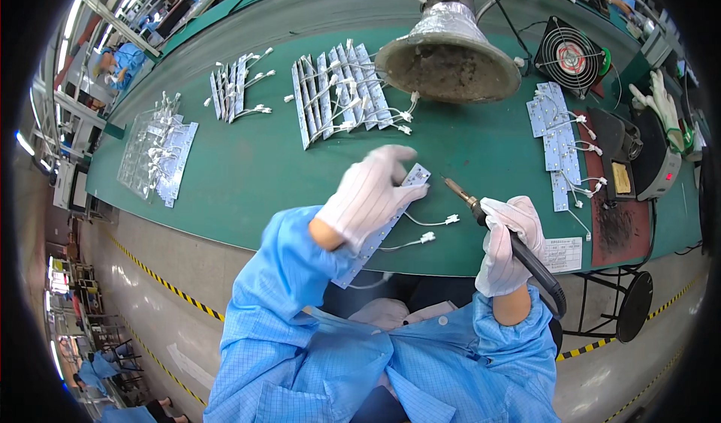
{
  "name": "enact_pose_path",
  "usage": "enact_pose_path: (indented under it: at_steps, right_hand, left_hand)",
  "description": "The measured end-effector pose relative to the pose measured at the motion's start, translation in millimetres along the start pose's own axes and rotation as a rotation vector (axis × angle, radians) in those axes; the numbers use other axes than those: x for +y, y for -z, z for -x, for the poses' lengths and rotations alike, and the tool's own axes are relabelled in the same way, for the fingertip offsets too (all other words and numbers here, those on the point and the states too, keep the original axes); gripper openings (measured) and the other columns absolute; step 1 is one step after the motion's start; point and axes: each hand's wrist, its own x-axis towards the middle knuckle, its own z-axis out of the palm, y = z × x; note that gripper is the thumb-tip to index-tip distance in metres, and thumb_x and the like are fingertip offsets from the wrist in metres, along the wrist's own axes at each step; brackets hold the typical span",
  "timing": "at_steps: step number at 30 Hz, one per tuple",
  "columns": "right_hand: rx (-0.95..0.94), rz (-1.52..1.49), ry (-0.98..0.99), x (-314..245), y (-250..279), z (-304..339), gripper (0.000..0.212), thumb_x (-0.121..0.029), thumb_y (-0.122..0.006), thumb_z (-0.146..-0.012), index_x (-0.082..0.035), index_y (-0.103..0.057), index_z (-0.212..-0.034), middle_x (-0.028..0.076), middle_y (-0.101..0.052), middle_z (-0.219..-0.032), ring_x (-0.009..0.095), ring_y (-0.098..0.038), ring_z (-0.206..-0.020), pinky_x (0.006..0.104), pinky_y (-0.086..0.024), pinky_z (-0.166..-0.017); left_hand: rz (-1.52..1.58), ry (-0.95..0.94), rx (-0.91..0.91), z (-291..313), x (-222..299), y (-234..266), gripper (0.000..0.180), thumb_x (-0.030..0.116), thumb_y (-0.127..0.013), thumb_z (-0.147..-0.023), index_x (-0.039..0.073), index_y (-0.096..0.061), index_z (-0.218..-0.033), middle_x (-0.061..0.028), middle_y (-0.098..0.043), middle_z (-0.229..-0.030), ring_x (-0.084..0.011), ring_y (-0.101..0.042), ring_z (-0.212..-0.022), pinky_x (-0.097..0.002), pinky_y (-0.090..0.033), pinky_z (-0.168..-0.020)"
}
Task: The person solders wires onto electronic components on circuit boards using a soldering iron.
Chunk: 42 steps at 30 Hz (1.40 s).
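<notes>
My right hand [512,244], in a white glove, is wrapped round a soldering iron [523,256]. The iron's tip [451,183] points up and left, a short way from a narrow white LED circuit strip [378,235]. White wires with plugs [428,237] come off the strip's right side. Over the strip is my gloved left hand [369,191], slightly blurred. Its thumb and forefinger are apart, with the thumb by the strip's upper end; whether it presses on the strip, I cannot tell. The strip's lower end reaches past the table's near edge.
Wired strips lie in groups [338,96] [231,91] at the back, with more boards left [176,160] and right [557,134]. A metal fume hood [449,62] hangs over the green table [248,175]. A fan [572,56] and soldering station [657,169] stand right.
</notes>
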Motion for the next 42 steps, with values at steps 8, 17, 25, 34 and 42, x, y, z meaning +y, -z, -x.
enact_pose_path:
  at_steps: [8, 17, 25, 34, 42]
  right_hand:
    - [0.029, -0.057, -0.136, -4.5, -9.8, 1.9, 0.014, 0.000, -0.052, -0.078, 0.002, -0.060, -0.090, 0.013, -0.065, -0.087, 0.023, -0.056, -0.069, 0.0343, -0.045, -0.066]
    - [0.103, -0.066, -0.147, 12.0, -7.5, 21.5, 0.011, 0.003, -0.049, -0.089, 0.007, -0.059, -0.090, 0.015, -0.063, -0.094, 0.024, -0.059, -0.081, 0.0334, -0.048, -0.075]
    - [0.118, -0.030, -0.221, 4.1, -15.1, 18.3, 0.016, -0.001, -0.050, -0.086, 0.005, -0.059, -0.097, 0.013, -0.059, -0.082, 0.019, -0.052, -0.067, 0.0304, -0.043, -0.064]
    - [0.080, 0.133, -0.356, -1.5, -14.5, 18.0, 0.022, -0.011, -0.051, -0.091, 0.008, -0.060, -0.098, 0.014, -0.061, -0.093, 0.010, -0.043, -0.053, 0.0243, -0.039, -0.054]
    - [0.179, -0.003, -0.518, -36.2, -41.0, -19.0, 0.015, -0.007, -0.061, -0.083, 0.004, -0.067, -0.092, 0.005, -0.053, -0.063, 0.013, -0.045, -0.051, 0.0273, -0.039, -0.052]
  left_hand:
    - [-0.426, 0.073, -0.154, 95.2, 12.8, 31.8, 0.040, 0.022, -0.075, -0.074, 0.011, -0.060, -0.110, -0.0127, -0.062, -0.093, -0.0316, -0.063, -0.078, -0.0400, -0.051, -0.068]
    - [0.793, 0.481, 0.448, 95.8, -53.9, 138.1, 0.040, 0.026, -0.075, -0.081, 0.000, -0.062, -0.108, -0.0037, -0.063, -0.092, -0.0108, -0.059, -0.080, -0.0249, -0.048, -0.068]
    - [-0.088, 0.626, 1.077, 16.2, -247.6, 226.7, 0.028, 0.031, -0.063, -0.087, 0.005, -0.068, -0.095, -0.0134, -0.069, -0.086, -0.0240, -0.067, -0.080, -0.0364, -0.052, -0.069]
    - [-0.281, 0.454, 0.650, -19.0, -352.2, 227.2, 0.033, 0.038, -0.054, -0.091, 0.012, -0.066, -0.109, -0.0130, -0.067, -0.103, -0.0334, -0.061, -0.099, -0.0401, -0.049, -0.087]
    - [-0.569, 0.515, 0.272, -25.9, -258.0, 200.1, 0.088, 0.053, -0.073, -0.072, 0.015, -0.039, -0.142, -0.0249, -0.030, -0.147, -0.0429, -0.037, -0.130, -0.0475, -0.033, -0.107]
